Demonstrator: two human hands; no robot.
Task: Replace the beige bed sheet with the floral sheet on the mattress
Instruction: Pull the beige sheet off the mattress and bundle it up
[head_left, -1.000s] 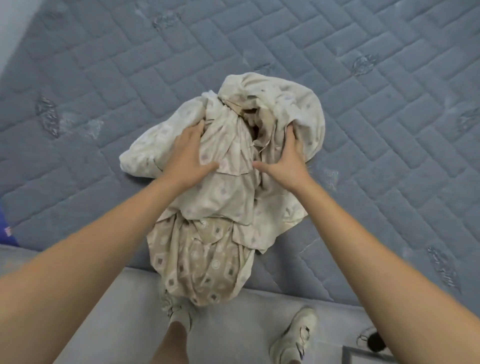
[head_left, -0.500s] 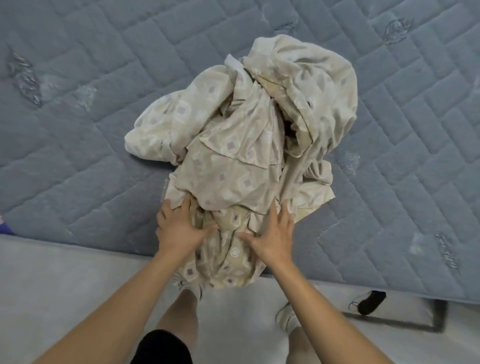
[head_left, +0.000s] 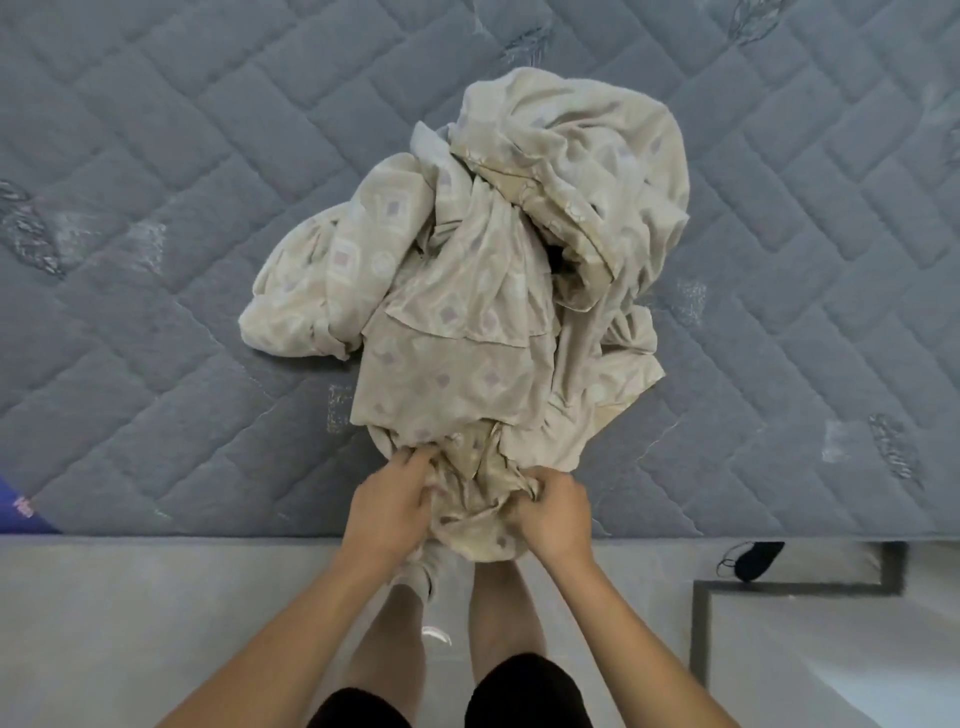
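Nearest the camera are the person's bare legs in dark shorts (head_left: 519, 691), standing on a pale floor (head_left: 130, 623) right at the mattress edge. Just above them the left hand (head_left: 387, 506) and the right hand (head_left: 553, 519) sit close together, each with fingers curled tight into the near end of the beige bed sheet (head_left: 467, 322), which bunches between them and droops a little past the edge of the mattress (head_left: 156, 182). From that grip the sheet spreads away into a crumpled heap, patterned with small squares, lying on the bare grey quilted mattress top; one rolled fold reaches out to the left and a taller mound rises at the far right. Off to the right, a small dark object (head_left: 753, 558) lies on the floor beside the mattress edge, and a blue corner (head_left: 21, 512) shows at the left border
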